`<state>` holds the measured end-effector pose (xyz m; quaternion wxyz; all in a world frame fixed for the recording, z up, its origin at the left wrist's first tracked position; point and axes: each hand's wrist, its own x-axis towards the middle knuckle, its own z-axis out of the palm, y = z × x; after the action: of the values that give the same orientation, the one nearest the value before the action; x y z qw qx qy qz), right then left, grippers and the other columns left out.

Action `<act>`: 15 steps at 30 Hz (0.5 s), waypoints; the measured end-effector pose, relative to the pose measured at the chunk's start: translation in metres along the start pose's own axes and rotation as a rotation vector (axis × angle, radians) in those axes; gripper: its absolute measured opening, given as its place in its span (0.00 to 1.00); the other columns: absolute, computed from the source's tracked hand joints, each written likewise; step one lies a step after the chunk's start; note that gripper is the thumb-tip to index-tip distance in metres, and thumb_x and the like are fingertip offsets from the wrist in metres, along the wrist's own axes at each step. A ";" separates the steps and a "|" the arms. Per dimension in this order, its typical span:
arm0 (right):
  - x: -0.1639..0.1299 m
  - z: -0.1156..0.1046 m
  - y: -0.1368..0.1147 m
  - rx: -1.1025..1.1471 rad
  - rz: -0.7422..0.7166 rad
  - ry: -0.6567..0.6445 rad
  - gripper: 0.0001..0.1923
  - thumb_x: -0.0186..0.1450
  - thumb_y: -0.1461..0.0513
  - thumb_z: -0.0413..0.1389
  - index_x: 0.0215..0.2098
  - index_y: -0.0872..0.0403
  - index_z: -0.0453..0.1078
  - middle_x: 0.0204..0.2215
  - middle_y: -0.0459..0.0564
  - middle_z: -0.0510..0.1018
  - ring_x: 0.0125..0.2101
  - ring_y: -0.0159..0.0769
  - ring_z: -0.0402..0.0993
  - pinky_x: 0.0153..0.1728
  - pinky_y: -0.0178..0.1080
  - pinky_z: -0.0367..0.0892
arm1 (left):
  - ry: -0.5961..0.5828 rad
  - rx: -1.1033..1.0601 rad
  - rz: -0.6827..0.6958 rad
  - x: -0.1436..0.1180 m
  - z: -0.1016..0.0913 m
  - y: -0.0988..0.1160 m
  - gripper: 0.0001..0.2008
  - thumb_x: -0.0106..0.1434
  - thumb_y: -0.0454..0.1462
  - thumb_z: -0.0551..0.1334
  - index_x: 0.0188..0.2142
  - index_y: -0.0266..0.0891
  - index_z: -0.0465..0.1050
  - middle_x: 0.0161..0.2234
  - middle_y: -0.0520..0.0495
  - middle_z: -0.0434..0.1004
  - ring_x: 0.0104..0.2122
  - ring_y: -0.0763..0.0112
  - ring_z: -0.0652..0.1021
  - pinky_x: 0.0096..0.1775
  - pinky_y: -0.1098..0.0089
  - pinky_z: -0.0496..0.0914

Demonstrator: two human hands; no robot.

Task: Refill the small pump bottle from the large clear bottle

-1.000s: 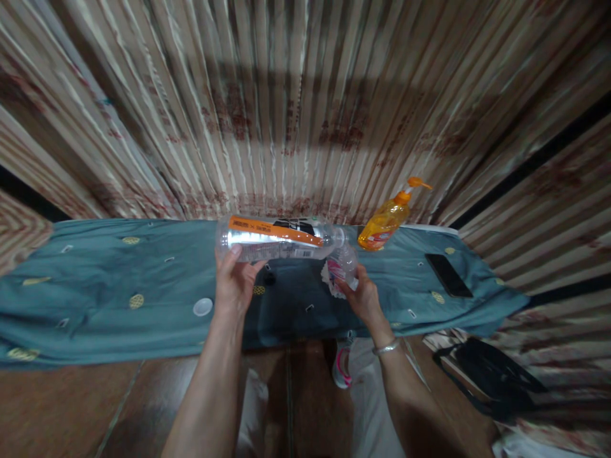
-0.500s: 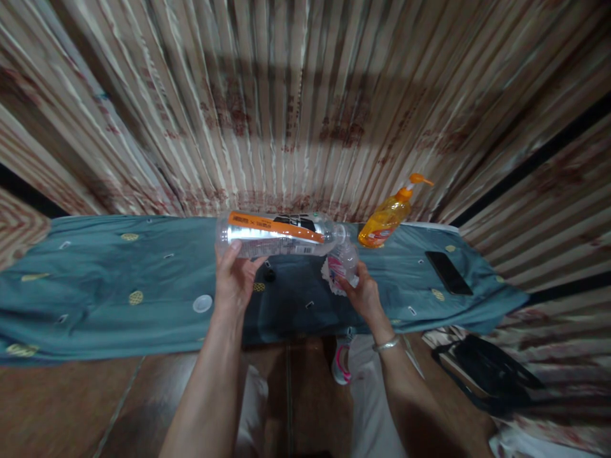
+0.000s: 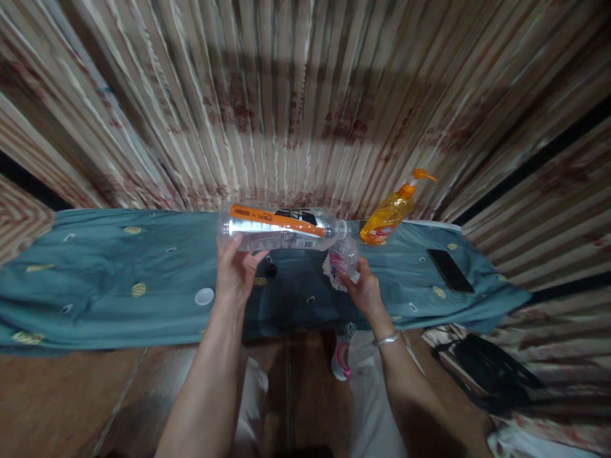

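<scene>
My left hand (image 3: 237,266) is closed around the base end of a large clear plastic bottle (image 3: 281,230) with an orange, silver and black label. The bottle lies sideways in the air, its neck to the right. At that neck is the top of a smaller clear bottle (image 3: 349,251), gripped low down by my right hand (image 3: 363,287); whether the two mouths touch I cannot tell. Just left of my right hand is a pink and white crumpled-edged piece (image 3: 337,266), partly hidden. A white round lid (image 3: 204,296) and a small black cap (image 3: 271,270) lie on the cloth.
An orange pump bottle (image 3: 387,216) stands at the back right of the blue-green cloth (image 3: 167,273). A black phone (image 3: 449,270) lies at the right. Behind hangs a patterned curtain (image 3: 286,114). A dark bag (image 3: 491,369) is on the floor at the right.
Both hands keep their hold, and the two bottles stay together at the neck. The view has shifted slightly; little else differs.
</scene>
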<state>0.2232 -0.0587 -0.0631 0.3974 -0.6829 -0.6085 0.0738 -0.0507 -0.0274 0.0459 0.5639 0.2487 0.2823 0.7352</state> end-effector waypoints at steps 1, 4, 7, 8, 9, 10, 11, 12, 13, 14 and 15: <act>0.000 0.000 0.000 0.003 -0.001 -0.004 0.28 0.66 0.49 0.56 0.59 0.55 0.67 0.43 0.60 0.86 0.40 0.49 0.84 0.38 0.42 0.74 | 0.001 0.001 -0.001 0.000 0.000 0.000 0.32 0.45 0.44 0.77 0.50 0.44 0.74 0.48 0.43 0.83 0.50 0.51 0.81 0.51 0.51 0.78; 0.000 0.000 0.001 -0.005 -0.003 -0.005 0.29 0.65 0.48 0.56 0.59 0.56 0.67 0.43 0.61 0.85 0.40 0.50 0.84 0.39 0.43 0.74 | -0.004 0.004 -0.007 0.000 -0.001 0.000 0.32 0.45 0.44 0.77 0.50 0.44 0.74 0.47 0.43 0.83 0.50 0.51 0.81 0.52 0.51 0.78; 0.001 0.000 0.002 -0.016 -0.001 0.000 0.31 0.64 0.47 0.57 0.58 0.58 0.67 0.42 0.61 0.85 0.39 0.51 0.84 0.38 0.43 0.74 | -0.007 0.001 -0.002 0.001 -0.001 -0.001 0.32 0.45 0.44 0.77 0.50 0.45 0.74 0.48 0.42 0.83 0.50 0.51 0.81 0.51 0.51 0.78; 0.001 0.000 0.003 -0.018 0.002 0.001 0.32 0.64 0.47 0.57 0.59 0.58 0.67 0.42 0.61 0.85 0.39 0.51 0.84 0.38 0.43 0.74 | -0.006 -0.001 0.000 0.001 -0.001 -0.001 0.32 0.45 0.44 0.77 0.50 0.45 0.74 0.48 0.42 0.83 0.50 0.51 0.81 0.51 0.51 0.78; 0.001 0.000 0.003 -0.019 0.005 0.001 0.32 0.64 0.46 0.57 0.59 0.58 0.67 0.42 0.61 0.85 0.40 0.51 0.84 0.39 0.44 0.74 | -0.005 -0.005 0.002 0.001 -0.002 -0.002 0.32 0.45 0.44 0.77 0.50 0.45 0.74 0.48 0.42 0.83 0.50 0.51 0.82 0.51 0.51 0.78; 0.001 0.000 0.003 -0.021 0.009 0.000 0.33 0.64 0.46 0.57 0.59 0.58 0.67 0.42 0.61 0.85 0.40 0.51 0.84 0.39 0.44 0.74 | -0.003 -0.008 0.002 0.001 -0.002 -0.002 0.32 0.45 0.44 0.77 0.50 0.45 0.74 0.48 0.42 0.82 0.49 0.51 0.82 0.50 0.51 0.78; 0.001 0.000 0.003 -0.024 0.014 -0.002 0.33 0.64 0.46 0.57 0.59 0.57 0.67 0.43 0.61 0.85 0.40 0.51 0.84 0.39 0.44 0.74 | -0.002 -0.012 -0.001 0.002 -0.002 -0.003 0.32 0.45 0.44 0.77 0.50 0.45 0.74 0.48 0.42 0.82 0.49 0.51 0.82 0.50 0.50 0.78; 0.001 0.000 0.003 -0.028 0.020 -0.003 0.33 0.64 0.45 0.57 0.59 0.57 0.67 0.42 0.61 0.85 0.40 0.51 0.84 0.39 0.44 0.74 | -0.002 -0.015 -0.005 0.002 -0.003 -0.003 0.32 0.46 0.44 0.77 0.50 0.45 0.74 0.49 0.42 0.82 0.49 0.51 0.82 0.51 0.50 0.78; 0.001 0.000 0.003 -0.031 0.025 -0.005 0.33 0.63 0.45 0.57 0.58 0.57 0.67 0.42 0.61 0.85 0.40 0.51 0.84 0.39 0.44 0.74 | -0.003 -0.017 -0.010 0.002 -0.003 -0.003 0.32 0.46 0.44 0.76 0.50 0.45 0.74 0.49 0.42 0.82 0.50 0.50 0.82 0.51 0.50 0.78; 0.001 0.000 0.003 -0.033 0.031 -0.005 0.33 0.63 0.45 0.57 0.58 0.57 0.68 0.41 0.61 0.85 0.40 0.51 0.84 0.38 0.43 0.74 | -0.005 -0.018 -0.014 0.002 -0.003 -0.003 0.32 0.46 0.44 0.76 0.51 0.45 0.74 0.49 0.41 0.82 0.51 0.49 0.81 0.51 0.49 0.78; 0.001 0.000 0.003 -0.032 0.035 -0.005 0.33 0.64 0.45 0.57 0.58 0.57 0.68 0.41 0.60 0.85 0.39 0.51 0.84 0.38 0.43 0.74 | -0.008 -0.016 -0.018 0.002 -0.004 -0.003 0.32 0.46 0.44 0.76 0.51 0.45 0.74 0.50 0.41 0.82 0.53 0.48 0.81 0.51 0.49 0.78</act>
<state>0.2258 -0.0572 -0.0647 0.3835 -0.6996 -0.5985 0.0728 -0.0516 -0.0251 0.0410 0.5733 0.2445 0.2765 0.7315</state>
